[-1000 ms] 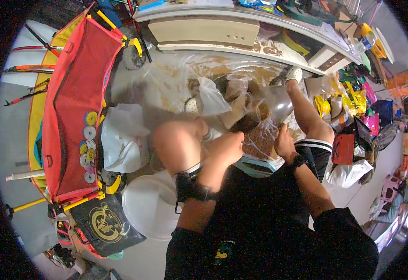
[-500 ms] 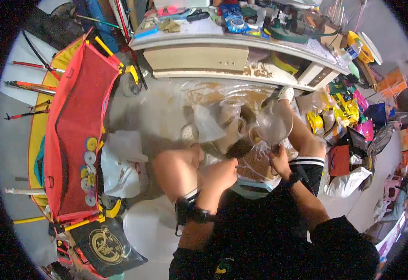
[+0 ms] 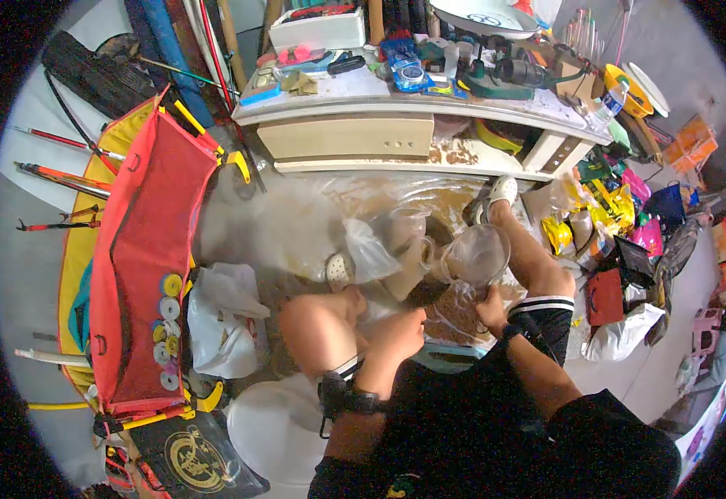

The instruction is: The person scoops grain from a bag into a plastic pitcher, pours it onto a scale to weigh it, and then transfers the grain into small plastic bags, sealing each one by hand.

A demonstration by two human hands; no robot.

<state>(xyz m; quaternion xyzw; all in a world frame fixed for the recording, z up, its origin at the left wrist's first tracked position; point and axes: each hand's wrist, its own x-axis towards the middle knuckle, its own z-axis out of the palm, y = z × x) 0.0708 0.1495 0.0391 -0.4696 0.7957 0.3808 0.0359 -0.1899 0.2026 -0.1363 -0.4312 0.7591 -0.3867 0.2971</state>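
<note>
My right hand (image 3: 491, 312) is closed at the near edge of a clear round plastic tub (image 3: 477, 254), which hangs between my knees. Beneath that hand, brown granular material (image 3: 456, 314) lies on clear plastic sheeting. My left hand (image 3: 400, 335) is curled into a fist beside my left knee, close to the sheeting; what it holds, if anything, is hidden. Left of the tub are a brownish bag or container (image 3: 404, 281), partly covered, and a whitish translucent plastic bag (image 3: 369, 251). A smaller clear container (image 3: 406, 224) stands behind them.
A cluttered bench (image 3: 321, 104) with a drawer stands ahead. Along the left is a long red bag (image 3: 142, 249) on a yellow-cornered frame, with a white plastic bag (image 3: 221, 324) beside it. A white bucket (image 3: 275, 432) sits behind my left leg; colourful packets (image 3: 604, 204) pile up right.
The view has tilted up, so the scene sits lower in the picture. The clear tub, blurred before, now shows sharper and slightly further left. Both hands remain closed.
</note>
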